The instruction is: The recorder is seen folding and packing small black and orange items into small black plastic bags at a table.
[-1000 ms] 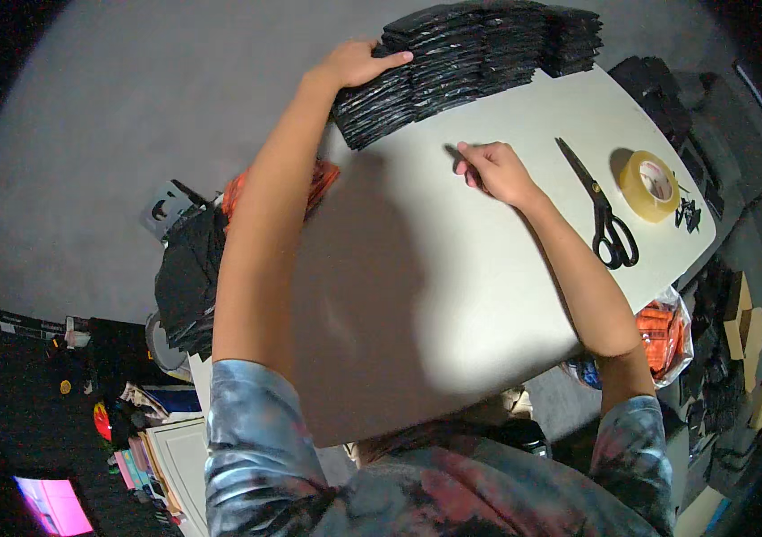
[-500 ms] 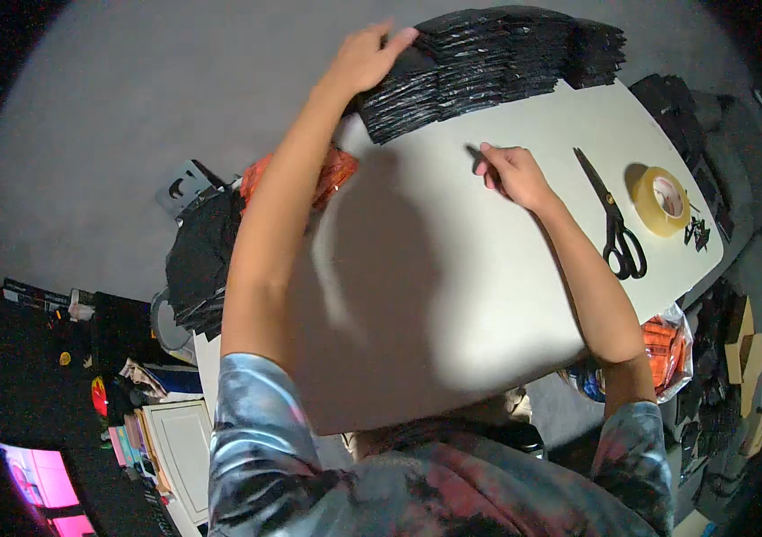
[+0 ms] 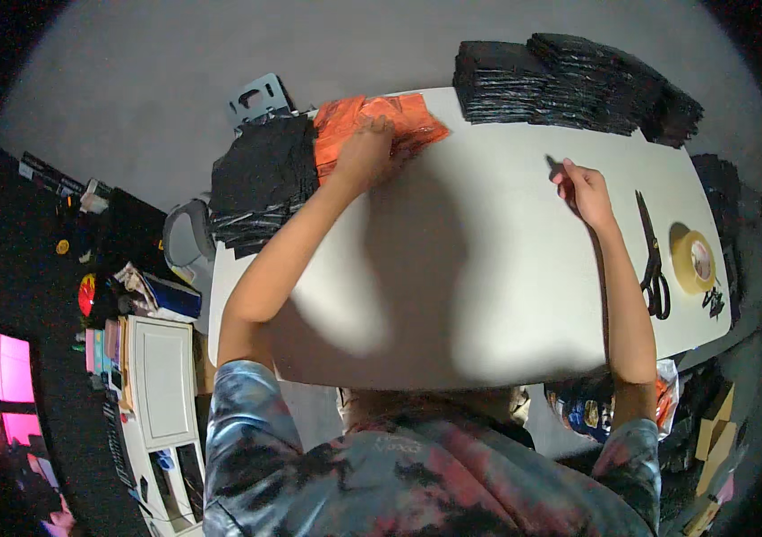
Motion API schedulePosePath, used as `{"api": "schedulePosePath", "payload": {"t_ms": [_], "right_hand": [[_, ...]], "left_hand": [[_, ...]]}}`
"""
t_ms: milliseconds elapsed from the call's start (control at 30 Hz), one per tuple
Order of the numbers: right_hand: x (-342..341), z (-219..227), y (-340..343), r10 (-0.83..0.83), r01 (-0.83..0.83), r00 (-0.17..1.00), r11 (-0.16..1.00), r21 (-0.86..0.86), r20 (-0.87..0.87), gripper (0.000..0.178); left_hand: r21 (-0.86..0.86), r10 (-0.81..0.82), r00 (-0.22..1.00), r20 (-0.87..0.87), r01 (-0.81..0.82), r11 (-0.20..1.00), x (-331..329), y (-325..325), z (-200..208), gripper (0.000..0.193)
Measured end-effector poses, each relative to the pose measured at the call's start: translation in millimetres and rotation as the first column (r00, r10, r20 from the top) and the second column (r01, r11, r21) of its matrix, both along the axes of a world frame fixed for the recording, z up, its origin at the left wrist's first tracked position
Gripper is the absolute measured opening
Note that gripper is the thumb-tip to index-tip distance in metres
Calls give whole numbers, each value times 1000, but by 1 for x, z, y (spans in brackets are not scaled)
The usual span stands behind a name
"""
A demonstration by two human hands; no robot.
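Your left hand (image 3: 367,154) lay on the orange plastic packets (image 3: 415,115), at the far left of the white table (image 3: 524,295), beside a black stack (image 3: 260,170); whether it pinched any, I couldn't tell. Your right hand (image 3: 587,191) curled loosely, its grip unclear. Faint lettering marked your shirt (image 3: 488,461), small print the tape roll (image 3: 687,261).

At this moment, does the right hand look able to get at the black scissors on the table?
Probably yes. The right hand is nearby, to the left of the black scissors; only bare white table shows between them, and nothing lies on the scissors.
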State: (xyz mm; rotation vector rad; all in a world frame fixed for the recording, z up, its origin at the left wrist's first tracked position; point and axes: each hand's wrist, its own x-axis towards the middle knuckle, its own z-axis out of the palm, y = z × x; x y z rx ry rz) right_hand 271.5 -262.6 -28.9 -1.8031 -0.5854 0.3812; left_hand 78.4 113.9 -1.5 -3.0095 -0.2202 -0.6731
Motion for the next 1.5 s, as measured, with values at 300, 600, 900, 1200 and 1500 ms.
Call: {"api": "schedulePosePath", "payload": {"t_ms": [300,600,900,1200,1500], "right_hand": [[-3,-3,7,12,-14,995,1000,15,98,45],[1,-1,-6,-53,75,978,992,-100,202,47],[-68,43,18,135,21,749,974,-226,649,40],[-96,-1,40,447,63,574,811,-582,685,76],[-96,5,43,475,45,633,767,-641,612,77]], "left_hand": [[244,-159,978,131,124,962,6,-6,-16,26],[-173,-504,862,49,504,846,7,-128,17,39],[-204,-617,779,-114,590,782,27,-117,-21,57],[-71,-541,832,-125,536,841,23,-117,-43,68],[-157,-537,825,-175,515,843,23,-112,-34,71]]}}
